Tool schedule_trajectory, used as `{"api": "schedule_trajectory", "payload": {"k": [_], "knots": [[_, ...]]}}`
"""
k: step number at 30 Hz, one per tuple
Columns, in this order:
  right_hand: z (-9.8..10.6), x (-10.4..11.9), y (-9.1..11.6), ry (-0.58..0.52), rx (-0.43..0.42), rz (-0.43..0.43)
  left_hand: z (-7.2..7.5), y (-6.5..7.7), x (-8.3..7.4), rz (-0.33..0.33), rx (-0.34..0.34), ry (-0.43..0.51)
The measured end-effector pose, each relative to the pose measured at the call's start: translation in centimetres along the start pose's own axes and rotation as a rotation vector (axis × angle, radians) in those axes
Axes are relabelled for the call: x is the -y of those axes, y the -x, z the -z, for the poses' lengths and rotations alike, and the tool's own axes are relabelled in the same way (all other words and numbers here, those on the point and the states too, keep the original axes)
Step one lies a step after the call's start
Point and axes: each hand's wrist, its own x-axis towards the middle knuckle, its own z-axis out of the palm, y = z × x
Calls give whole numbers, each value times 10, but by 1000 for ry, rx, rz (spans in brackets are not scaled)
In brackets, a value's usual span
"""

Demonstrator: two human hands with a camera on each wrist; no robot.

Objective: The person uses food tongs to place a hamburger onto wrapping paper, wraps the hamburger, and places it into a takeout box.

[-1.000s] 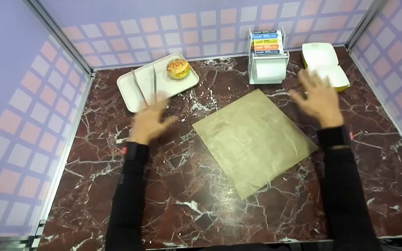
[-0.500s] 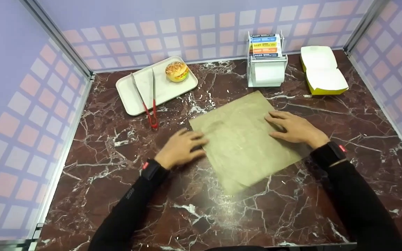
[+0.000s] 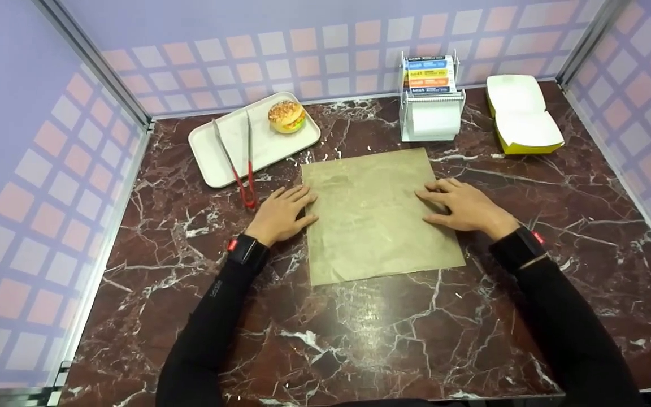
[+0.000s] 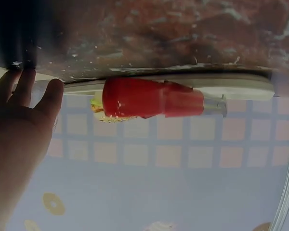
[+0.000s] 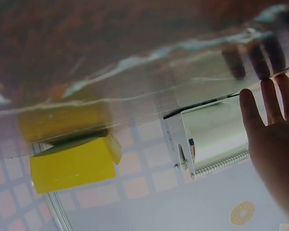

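A square sheet of brown wrapping paper (image 3: 376, 220) lies flat on the marble-patterned table, its sides nearly in line with the table edges. My left hand (image 3: 283, 213) rests on its left edge, fingers spread and fairly straight. On the opposite edge, my right hand (image 3: 464, 208) lies with extended fingertips on the paper. Just beyond the left hand are red-handled tongs (image 3: 249, 189), their metal arms lying on a white tray (image 3: 204, 150) beside a seeded burger (image 3: 286, 116). In the left wrist view the red tong handle (image 4: 135, 98) shows close up.
A label dispenser (image 3: 432, 102) with a white roll and coloured strips stands at the back. To its right sits an opened burger box (image 3: 529, 127), white inside and yellow outside. Patterned partition walls (image 3: 337, 45) enclose the back and both sides.
Both hands have come down from beside the tray and box onto the paper. The sheet has turned from a diamond position to nearly square with the table.
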Motion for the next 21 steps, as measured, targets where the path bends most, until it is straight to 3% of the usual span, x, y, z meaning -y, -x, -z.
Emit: {"api": "schedule_trajectory", "payload": {"k": [7,21], "knots": [[-2,2,1,-24,-27,-4,-12,4,2,5,-30,20],[-4,0,1,-18,-54,5,-17,1,3,-2,-55,20]]}}
